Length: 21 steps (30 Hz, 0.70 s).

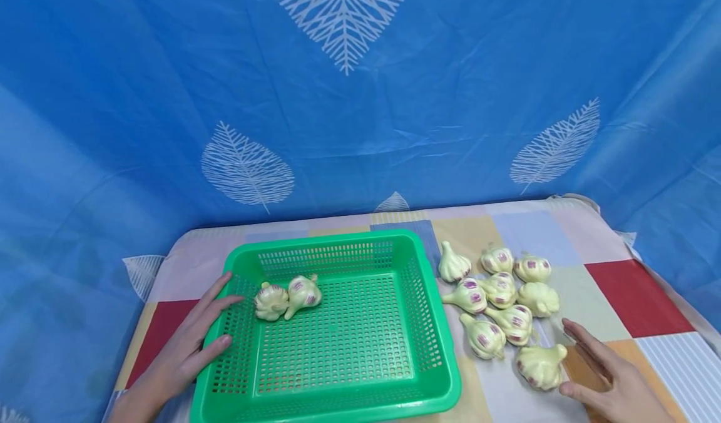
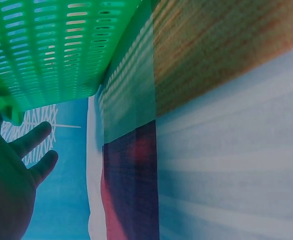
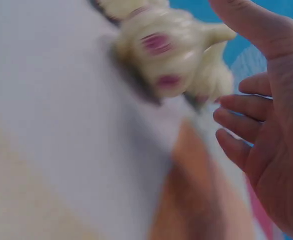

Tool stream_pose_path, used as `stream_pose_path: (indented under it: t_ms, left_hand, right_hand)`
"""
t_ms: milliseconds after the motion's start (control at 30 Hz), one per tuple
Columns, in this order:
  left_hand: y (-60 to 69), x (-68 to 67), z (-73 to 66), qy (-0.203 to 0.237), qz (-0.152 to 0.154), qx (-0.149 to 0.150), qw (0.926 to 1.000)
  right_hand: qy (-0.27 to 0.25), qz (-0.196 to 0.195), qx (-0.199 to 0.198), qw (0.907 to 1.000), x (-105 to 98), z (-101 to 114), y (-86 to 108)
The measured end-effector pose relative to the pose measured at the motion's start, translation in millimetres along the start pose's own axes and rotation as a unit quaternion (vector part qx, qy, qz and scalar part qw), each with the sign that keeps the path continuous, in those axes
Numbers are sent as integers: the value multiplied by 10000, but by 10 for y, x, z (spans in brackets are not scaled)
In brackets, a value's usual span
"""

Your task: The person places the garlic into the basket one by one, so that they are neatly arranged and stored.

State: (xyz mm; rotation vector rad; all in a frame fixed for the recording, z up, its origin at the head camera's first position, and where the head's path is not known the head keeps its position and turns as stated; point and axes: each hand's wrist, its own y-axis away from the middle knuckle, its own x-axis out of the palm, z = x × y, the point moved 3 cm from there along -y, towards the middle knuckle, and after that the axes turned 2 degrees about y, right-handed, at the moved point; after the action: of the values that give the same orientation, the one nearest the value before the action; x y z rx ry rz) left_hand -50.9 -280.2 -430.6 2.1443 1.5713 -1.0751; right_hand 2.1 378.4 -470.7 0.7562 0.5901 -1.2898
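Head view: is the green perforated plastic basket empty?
No, two rounded cream garlic bulbs with purple streaks lie inside the basket, toward its left side.

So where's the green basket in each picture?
Head: the green basket is at the bottom, about the middle.
Left wrist: it fills the top left corner.
Right wrist: it's not in this one.
Shared landmark: the blue cloth with white leaves, behind everything in the head view, lower left in left wrist, upper right in right wrist.

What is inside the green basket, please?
Two garlic bulbs lie inside the green basket, toward its left side; whatever is directly beneath them is covered.
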Motion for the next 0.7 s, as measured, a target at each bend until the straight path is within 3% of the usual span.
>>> stream_pose_path:
  t_ms: [133, 333, 533, 700]
  left_hand:
    - [4, 6, 21, 8, 1, 2, 10000]
    - [10, 11, 39, 104, 39, -26, 9999]
    - [12, -1, 26, 38, -4, -64, 10000]
    - [11, 0, 14, -27, -1, -123, 9999]
  right_hand:
    - [-846, -189, -95, 9962, 144, -32, 76]
    - [-1632, -653, -336, 9839, 280, 132, 91]
    - [-1765, -992, 417, 9784, 404, 201, 8]
    - [-1632, -860, 941, 9783, 393, 190, -18]
